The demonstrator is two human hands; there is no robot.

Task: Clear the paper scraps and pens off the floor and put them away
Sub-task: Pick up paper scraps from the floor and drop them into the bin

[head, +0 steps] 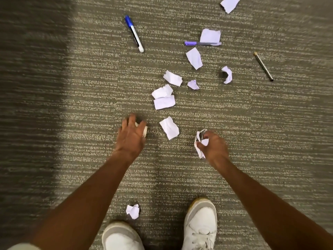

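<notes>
Gathering paper scraps off the floor (270,141), pens not yet touched.
The right hand (213,147) is gripping crumpled scraps (199,143) in curled fingers; the left hand (131,136), fingers spread, is reaching onto a small scrap (145,130) mid-floor. Closing on it looks next.

The light is dim and warm. A broad dark shadow covers the carpet (32,105) on the left. Motion blur softens both hands, and the edges bend slightly outward.
</notes>
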